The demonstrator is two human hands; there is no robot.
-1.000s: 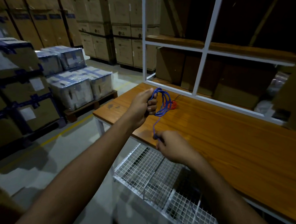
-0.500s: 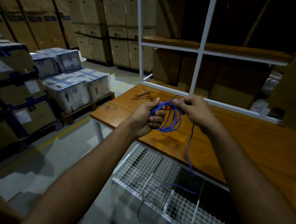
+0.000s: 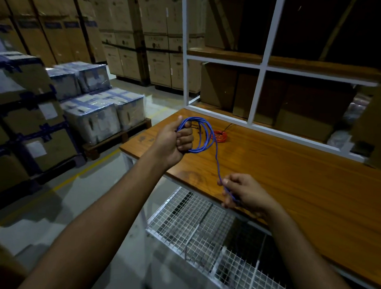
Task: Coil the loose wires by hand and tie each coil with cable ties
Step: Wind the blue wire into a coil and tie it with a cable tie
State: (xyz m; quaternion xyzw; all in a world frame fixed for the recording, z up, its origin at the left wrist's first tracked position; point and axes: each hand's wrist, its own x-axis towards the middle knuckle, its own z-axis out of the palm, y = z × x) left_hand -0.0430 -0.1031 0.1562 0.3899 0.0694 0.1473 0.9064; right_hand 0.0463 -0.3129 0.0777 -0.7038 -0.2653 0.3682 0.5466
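Nearest the camera, a white wire-mesh basket [image 3: 202,230] sits below the front edge of the wooden surface [image 3: 295,173]. Just above that edge, the right hand [image 3: 242,193] pinches the loose run of the blue wire [image 3: 204,136] between thumb and curled fingers; the tail beyond the grip cannot be traced in the dim light. From there the wire rises taut to the left hand [image 3: 176,141], which is clenched round several gathered loops held in the air above the surface's left end. Beyond the coil, an orange wire bundle [image 3: 220,136] lies on the surface, and a few dark strands showing through the loops may be cable ties, though this cannot be confirmed. Behind the surface stands a white shelf frame [image 3: 259,77]; stacked cartons [image 3: 129,29] lie farther off. Judgement: coiling of the blue wire is under way, not yet tied. The next move calls for carrying the pinched length up to the left hand to lay another loop.
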